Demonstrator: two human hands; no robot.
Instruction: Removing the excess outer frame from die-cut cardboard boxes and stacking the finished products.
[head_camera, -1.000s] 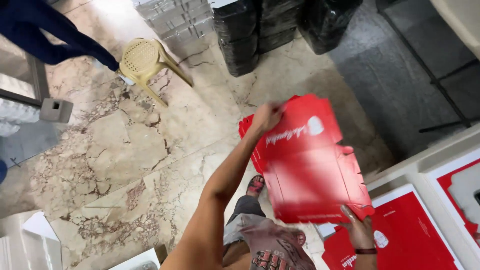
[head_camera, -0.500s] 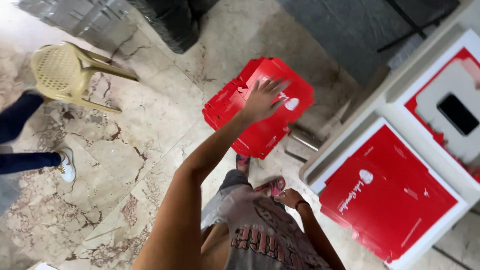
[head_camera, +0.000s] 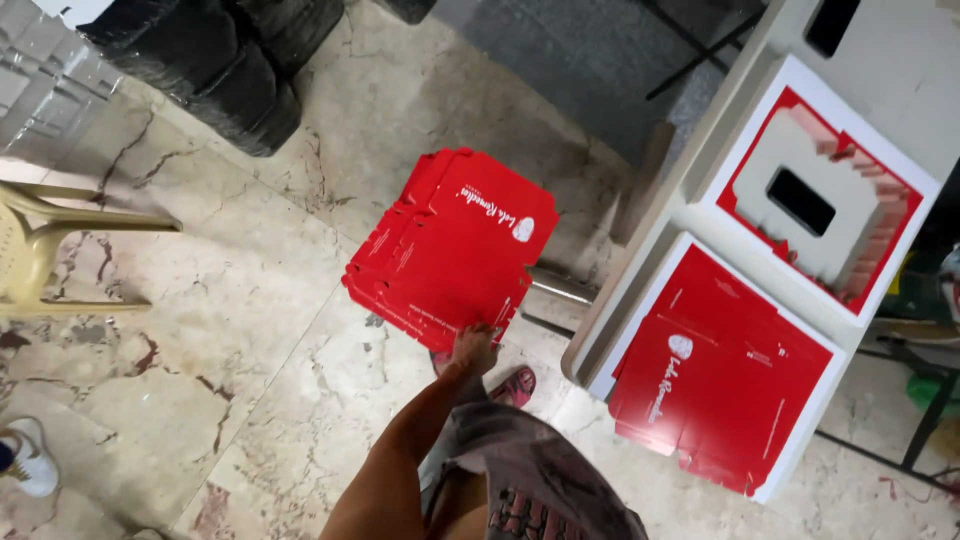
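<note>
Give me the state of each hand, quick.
Left hand: closed on the near edge of the stack of flat red cardboard sheets, held out over the floor.
Right hand: not in view.

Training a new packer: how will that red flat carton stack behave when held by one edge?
Probably fairly stiff: the red carton stack stays flat from the left hand. Likely light. Sheets look fanned, so may slip.

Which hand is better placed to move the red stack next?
Left. The left hand grips the stack at its near edge, arm stretched out. The right hand is out of view.
</note>
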